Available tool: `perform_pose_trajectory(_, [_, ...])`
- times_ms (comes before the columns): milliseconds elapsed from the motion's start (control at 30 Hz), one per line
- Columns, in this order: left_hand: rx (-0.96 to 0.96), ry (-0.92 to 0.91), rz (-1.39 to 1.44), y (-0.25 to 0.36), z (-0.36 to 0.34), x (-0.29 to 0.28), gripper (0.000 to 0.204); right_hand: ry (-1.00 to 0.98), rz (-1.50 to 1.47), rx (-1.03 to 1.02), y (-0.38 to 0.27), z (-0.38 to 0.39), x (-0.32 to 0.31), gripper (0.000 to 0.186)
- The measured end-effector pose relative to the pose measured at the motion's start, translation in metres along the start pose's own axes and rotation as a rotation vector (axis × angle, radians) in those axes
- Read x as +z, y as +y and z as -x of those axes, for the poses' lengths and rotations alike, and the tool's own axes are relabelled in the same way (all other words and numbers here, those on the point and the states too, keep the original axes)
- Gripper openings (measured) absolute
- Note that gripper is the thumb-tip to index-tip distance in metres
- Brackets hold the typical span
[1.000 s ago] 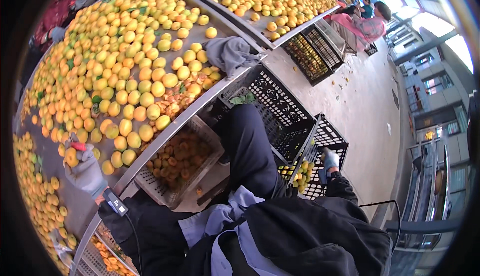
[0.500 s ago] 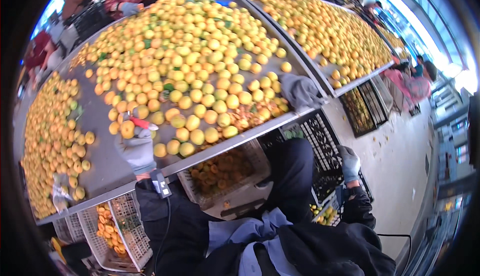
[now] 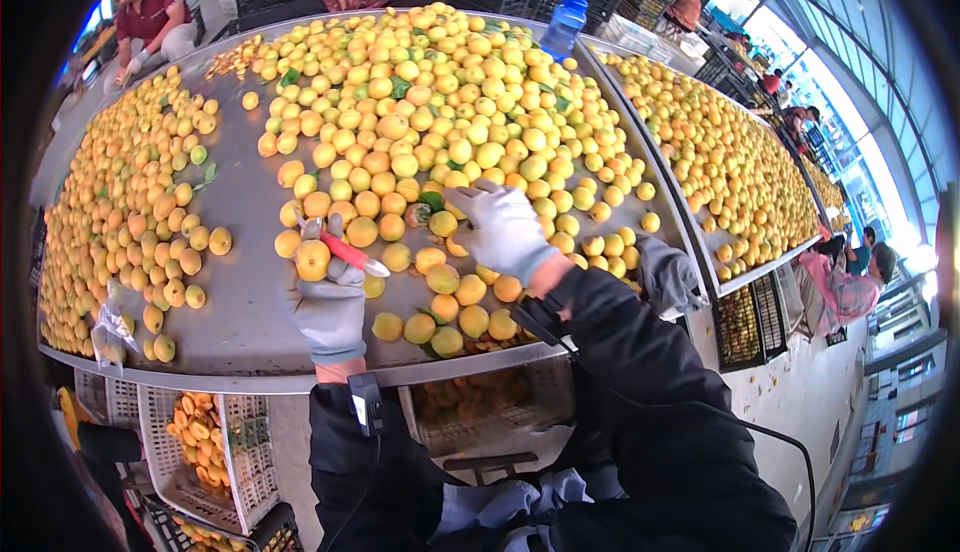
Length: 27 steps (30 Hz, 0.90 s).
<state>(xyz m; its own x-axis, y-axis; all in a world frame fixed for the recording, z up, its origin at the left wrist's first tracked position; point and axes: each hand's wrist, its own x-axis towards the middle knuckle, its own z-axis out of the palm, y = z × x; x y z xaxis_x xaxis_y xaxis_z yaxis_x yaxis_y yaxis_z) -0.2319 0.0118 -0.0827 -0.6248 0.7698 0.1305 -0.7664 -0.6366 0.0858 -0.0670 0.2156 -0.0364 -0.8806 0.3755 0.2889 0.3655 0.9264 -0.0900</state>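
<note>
- While the left grip [image 3: 330, 309] holds 1 yellow fruit [image 3: 312, 261] and a red-handled tool [image 3: 352, 254], both are over the desk [image 3: 240, 292], near left.
- Right grip [image 3: 502, 232], at the fruit pile [image 3: 470, 92]: cannot tell what's held.

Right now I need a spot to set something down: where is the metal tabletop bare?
Bare tabletop lies between the left fruit pile and the left hand, stretching away beside the main fruit heap. It is crowded around the right hand and beyond it.
</note>
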Motion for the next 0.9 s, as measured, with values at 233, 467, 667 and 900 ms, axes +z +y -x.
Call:
perform_pose_trajectory(233, [0.014, -0.010, 0.008, 0.004, -0.002, -0.013, 0.058, -0.208, 0.199, -0.138, -0.005, -0.053, 0.062, 0.048])
perform_pose_trajectory(467, [0.033, 0.043, -0.035, 0.000, 0.000, -0.006, 0.059, -0.121, 0.103, -0.140, -0.011, -0.075, 0.085, 0.009])
perform_pose_trajectory(667, [0.045, 0.152, -0.118, 0.000, -0.002, -0.006, 0.058, -0.097, 0.141, -0.148, -0.009, -0.075, 0.074, 0.013])
perform_pose_trajectory(900, [0.116, 0.058, -0.125, -0.001, -0.009, -0.036, 0.047, -0.157, -0.272, 0.198, -0.003, -0.037, -0.008, 0.026])
